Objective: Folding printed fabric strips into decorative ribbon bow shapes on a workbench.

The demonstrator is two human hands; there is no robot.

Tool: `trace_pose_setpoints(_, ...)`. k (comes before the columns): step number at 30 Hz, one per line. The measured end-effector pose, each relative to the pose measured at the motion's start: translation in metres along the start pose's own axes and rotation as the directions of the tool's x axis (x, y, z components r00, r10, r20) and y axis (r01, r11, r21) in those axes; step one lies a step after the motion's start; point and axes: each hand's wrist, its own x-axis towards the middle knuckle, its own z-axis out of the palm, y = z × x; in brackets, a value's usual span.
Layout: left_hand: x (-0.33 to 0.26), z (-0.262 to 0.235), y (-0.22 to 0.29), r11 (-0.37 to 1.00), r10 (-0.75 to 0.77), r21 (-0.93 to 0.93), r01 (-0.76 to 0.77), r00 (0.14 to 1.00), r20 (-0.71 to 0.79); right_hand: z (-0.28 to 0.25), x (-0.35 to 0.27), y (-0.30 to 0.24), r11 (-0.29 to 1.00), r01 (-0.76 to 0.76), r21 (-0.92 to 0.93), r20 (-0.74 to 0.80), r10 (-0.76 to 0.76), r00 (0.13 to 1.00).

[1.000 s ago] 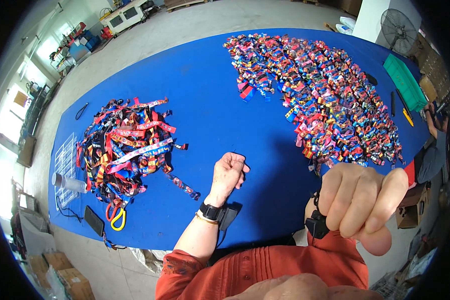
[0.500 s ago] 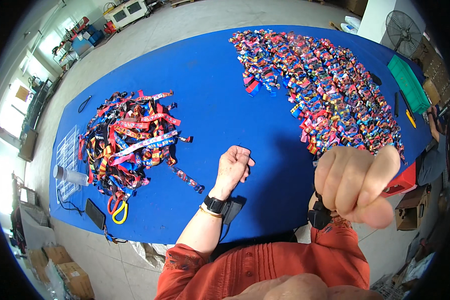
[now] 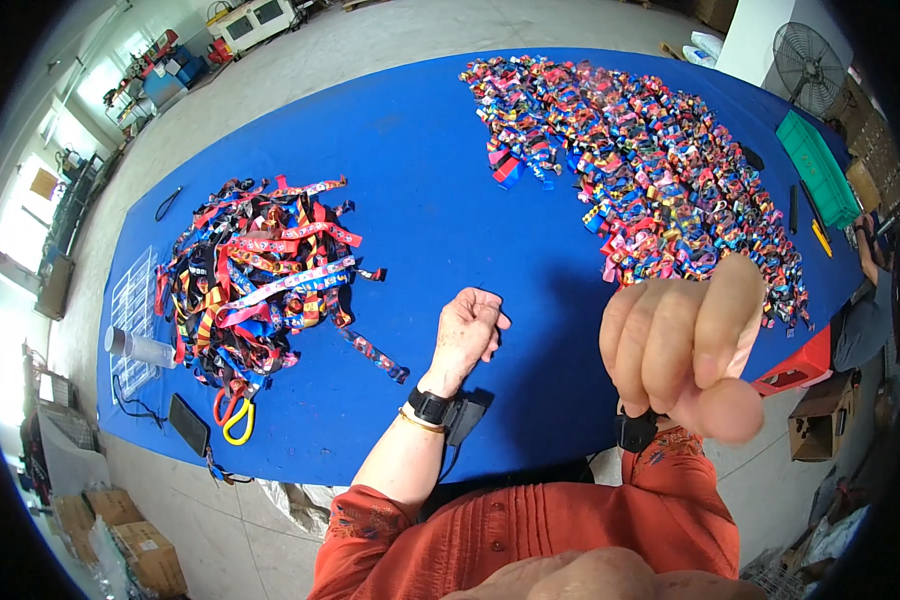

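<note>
My left hand (image 3: 466, 335) lies on the blue table covering (image 3: 410, 180), its fingers curled in loosely and nothing showing in them. A black watch-like strap and a thin bracelet circle that wrist. My right hand (image 3: 682, 355) is raised close to the camera in a fist, with nothing visible sticking out of it; the black strap behind it is partly hidden. Beyond the right hand spreads a wide heap of looped patterned ribbon straps (image 3: 660, 180). To the left of my left hand lies a tangled pile of longer printed ribbon straps (image 3: 270, 270).
Scissors (image 3: 239, 422) with red and yellow handles, a phone (image 3: 190, 425), a clear bottle (image 3: 140, 349) and a wire rack (image 3: 133, 300) lie at left. A green crate (image 3: 817, 168), a yellow-handled tool (image 3: 822, 238) and a red box (image 3: 795, 368) are at right, near another person's arm (image 3: 870, 255).
My right fist has shifted a little to the left and upward at its thumb side. The left hand and the ribbon piles stay where they were.
</note>
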Motion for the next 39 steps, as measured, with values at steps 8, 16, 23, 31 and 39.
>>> trace_pose_setpoints(8,-0.001,0.002,0.003,1.0,-0.011,0.027,0.012,1.0,-0.012,0.003,0.002,-0.006,1.0,-0.017,0.013,0.026,0.017,1.0)
trace_pose_setpoints(16,0.0,0.0,0.0,1.0,0.002,-0.002,-0.002,1.0,-0.002,-0.005,0.013,-0.009,0.998,-0.062,-0.018,0.401,0.064,0.914)
trace_pose_setpoints(23,0.0,-0.002,-0.001,1.0,0.01,0.009,-0.01,1.0,-0.013,0.009,0.004,-0.004,0.996,-0.018,-0.082,0.351,0.046,0.935)
trace_pose_setpoints(31,0.001,0.0,-0.002,1.0,0.006,-0.017,-0.006,1.0,-0.01,0.012,0.012,-0.002,0.99,-0.001,-0.139,0.484,0.069,0.872)
trace_pose_setpoints(39,-0.002,0.002,-0.001,0.999,-0.006,-0.031,0.006,1.0,-0.003,0.014,0.0,-0.003,0.995,-0.02,0.097,0.156,0.004,0.988)
